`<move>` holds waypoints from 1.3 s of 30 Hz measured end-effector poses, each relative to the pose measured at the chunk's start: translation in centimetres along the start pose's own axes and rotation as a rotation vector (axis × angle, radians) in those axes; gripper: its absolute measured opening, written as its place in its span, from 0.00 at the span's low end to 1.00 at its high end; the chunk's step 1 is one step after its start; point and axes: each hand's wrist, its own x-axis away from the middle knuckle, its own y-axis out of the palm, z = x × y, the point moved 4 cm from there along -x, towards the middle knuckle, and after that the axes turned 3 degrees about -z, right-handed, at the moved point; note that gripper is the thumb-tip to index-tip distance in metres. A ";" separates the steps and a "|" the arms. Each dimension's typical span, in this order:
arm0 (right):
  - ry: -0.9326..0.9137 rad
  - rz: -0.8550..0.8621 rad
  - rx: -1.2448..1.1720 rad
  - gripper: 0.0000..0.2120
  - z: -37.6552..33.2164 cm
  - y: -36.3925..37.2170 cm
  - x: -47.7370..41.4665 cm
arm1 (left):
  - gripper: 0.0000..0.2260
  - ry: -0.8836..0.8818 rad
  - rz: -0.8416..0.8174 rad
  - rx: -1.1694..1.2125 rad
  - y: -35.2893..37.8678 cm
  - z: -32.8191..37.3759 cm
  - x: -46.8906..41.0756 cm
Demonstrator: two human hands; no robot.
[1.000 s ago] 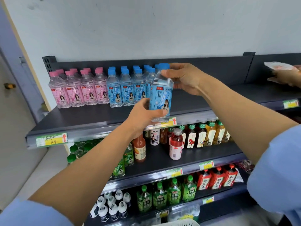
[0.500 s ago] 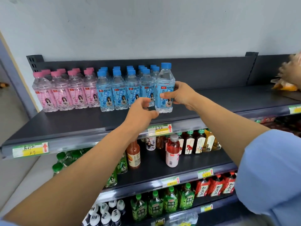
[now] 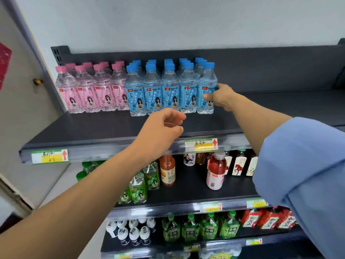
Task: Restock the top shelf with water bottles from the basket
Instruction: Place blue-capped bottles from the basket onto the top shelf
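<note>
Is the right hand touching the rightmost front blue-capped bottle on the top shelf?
Touching. Head view: the right hand has its thumb on the label of the rightmost blue-capped bottle, fingers curled round its side.

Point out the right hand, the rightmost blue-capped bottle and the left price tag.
right hand (image 3: 222, 97): head view, back of the hand.
rightmost blue-capped bottle (image 3: 207, 77): head view, clear shoulder.
left price tag (image 3: 49, 156): head view, yellow strip.
</note>
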 end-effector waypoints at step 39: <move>0.326 -0.083 0.341 0.07 27.9 15.9 36.8 | 0.10 -0.361 -0.540 -0.020 12.3 -21.5 22.6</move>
